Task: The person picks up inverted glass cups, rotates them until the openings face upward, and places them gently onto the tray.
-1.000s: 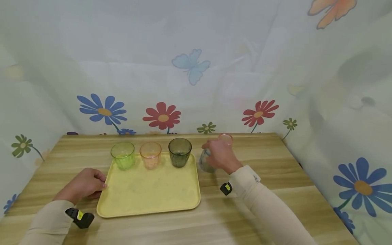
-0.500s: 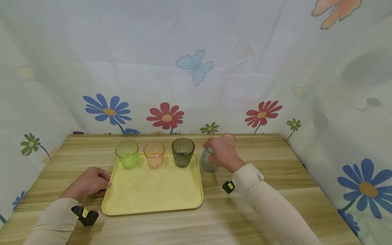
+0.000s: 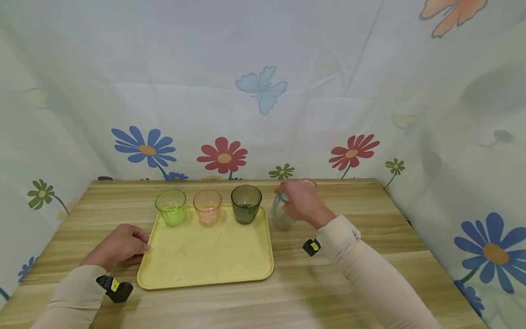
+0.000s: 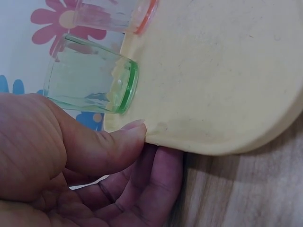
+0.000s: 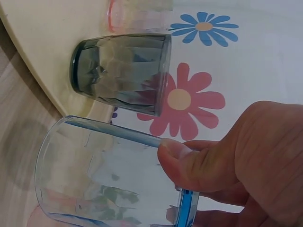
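Observation:
My left hand [image 3: 123, 246] pinches the left edge of a yellow tray [image 3: 209, 256], thumb on the rim and fingers beneath, as the left wrist view shows. My right hand [image 3: 304, 203] holds a clear, blue-tinted glass [image 5: 109, 175] near its thick blue base. This glass is upside down, mouth downward, just off the tray's right side. Along the tray's far edge stand three upright glasses: a green one [image 3: 171, 209], an orange-pink one [image 3: 207, 208] and a dark grey one [image 3: 246, 204]. Behind my right hand a pink glass [image 3: 310, 183] is mostly hidden.
Everything rests on a wood-grain table [image 3: 197, 308]. A white cloth [image 3: 185, 109] printed with flowers and butterflies rises behind the table's far edge and along both sides. Black wrist devices [image 3: 115, 289] hang at both cuffs.
My right hand and the blue-tinted glass have shifted slightly right, the hand now covering more of the pink glass. The left hand stays on the tray edge. The head view has swung a little left.

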